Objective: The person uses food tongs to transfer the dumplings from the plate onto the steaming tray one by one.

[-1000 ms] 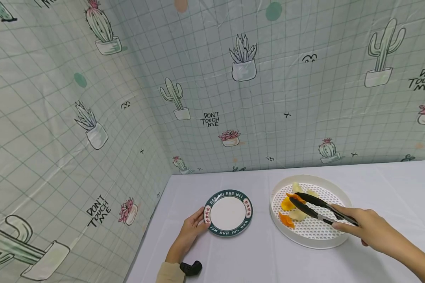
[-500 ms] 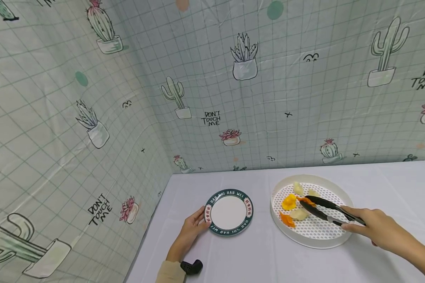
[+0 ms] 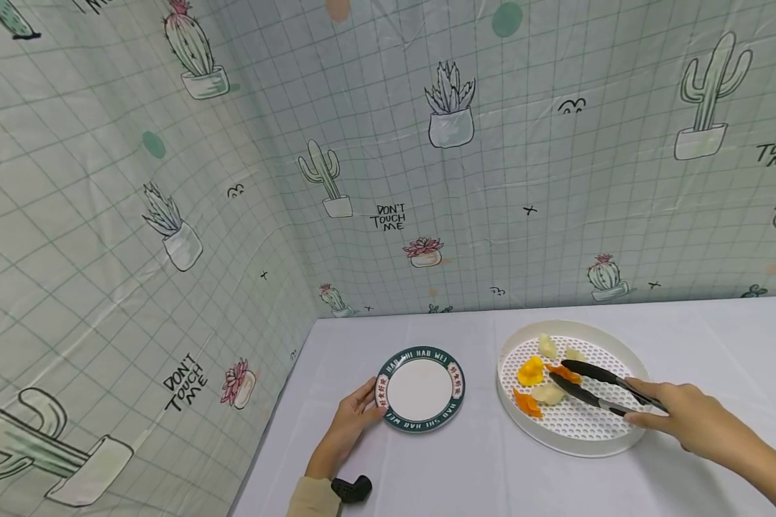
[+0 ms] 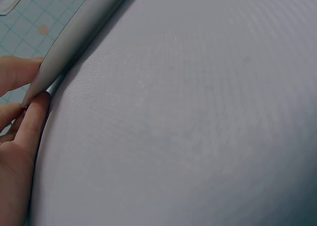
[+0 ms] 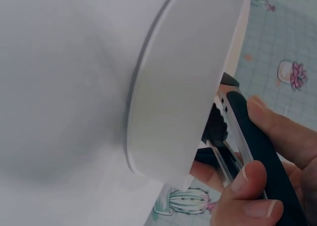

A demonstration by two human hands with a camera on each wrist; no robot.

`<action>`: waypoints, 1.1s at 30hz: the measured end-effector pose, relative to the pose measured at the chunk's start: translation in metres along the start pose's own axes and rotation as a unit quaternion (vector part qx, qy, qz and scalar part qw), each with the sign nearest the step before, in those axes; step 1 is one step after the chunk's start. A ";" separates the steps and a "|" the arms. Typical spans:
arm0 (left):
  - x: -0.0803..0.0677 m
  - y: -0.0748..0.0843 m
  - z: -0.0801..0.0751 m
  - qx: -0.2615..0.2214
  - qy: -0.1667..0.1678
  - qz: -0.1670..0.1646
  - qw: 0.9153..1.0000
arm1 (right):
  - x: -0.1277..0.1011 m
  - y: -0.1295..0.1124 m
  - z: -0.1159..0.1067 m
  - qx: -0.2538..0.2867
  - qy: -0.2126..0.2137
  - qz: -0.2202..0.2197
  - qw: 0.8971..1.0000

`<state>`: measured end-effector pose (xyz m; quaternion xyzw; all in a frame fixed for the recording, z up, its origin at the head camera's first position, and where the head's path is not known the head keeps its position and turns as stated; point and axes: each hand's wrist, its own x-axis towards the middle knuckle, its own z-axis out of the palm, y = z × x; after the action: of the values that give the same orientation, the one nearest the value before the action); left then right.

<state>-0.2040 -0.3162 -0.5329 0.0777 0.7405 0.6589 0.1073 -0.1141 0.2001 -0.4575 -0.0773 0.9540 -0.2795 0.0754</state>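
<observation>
In the head view my left hand pinches the left rim of a small plate, white with a dark green lettered border. The left wrist view shows the plate's edge between thumb and fingers. My right hand grips black-and-metal tongs over a round white tray with a perforated base. The tong tips stand apart around an orange petal-like piece. Nearby lie a yellow piece, another orange piece and pale pieces. In the right wrist view the tray's wall hides the tong tips.
White cloth covers the table, whose back edge meets a cactus-print curtain. Another curtain stretch runs along the left side. A black device sits at my left wrist.
The tongs have drawn the orange piece to the right, off the yellow one, and lower in the tray. Their tips now stand wider apart. My left hand and the plate stay put.
</observation>
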 end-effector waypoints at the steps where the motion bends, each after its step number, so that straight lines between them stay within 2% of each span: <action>1: 0.000 0.000 0.000 0.000 0.000 0.001 1.000 | -0.001 -0.001 -0.001 0.003 0.000 0.003 1.000; 8: -0.002 0.002 0.001 -0.001 0.001 -0.003 1.000 | -0.006 -0.010 -0.005 0.023 0.022 -0.013 0.999; 15: -0.002 0.004 0.001 0.000 0.004 -0.003 1.000 | -0.010 -0.035 -0.001 0.076 0.035 -0.042 0.996; 19: -0.002 0.005 0.001 0.002 0.004 -0.004 1.000 | -0.005 -0.053 0.005 0.120 0.030 -0.042 0.991; 23: -0.002 0.005 0.002 0.002 0.005 -0.007 1.000 | 0.003 -0.071 0.013 0.160 0.028 -0.063 0.985; 26: -0.002 0.005 0.002 0.001 0.006 -0.006 1.000 | 0.009 -0.083 0.020 0.174 0.028 -0.086 0.981; 33: -0.001 0.003 0.001 0.000 0.004 -0.008 1.000 | 0.024 -0.110 0.040 0.200 0.007 -0.102 0.974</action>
<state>-0.2030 -0.3147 -0.5302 0.0694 0.7416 0.6582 0.1094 -0.1182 0.0830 -0.4331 -0.1552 0.8664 -0.4715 0.0535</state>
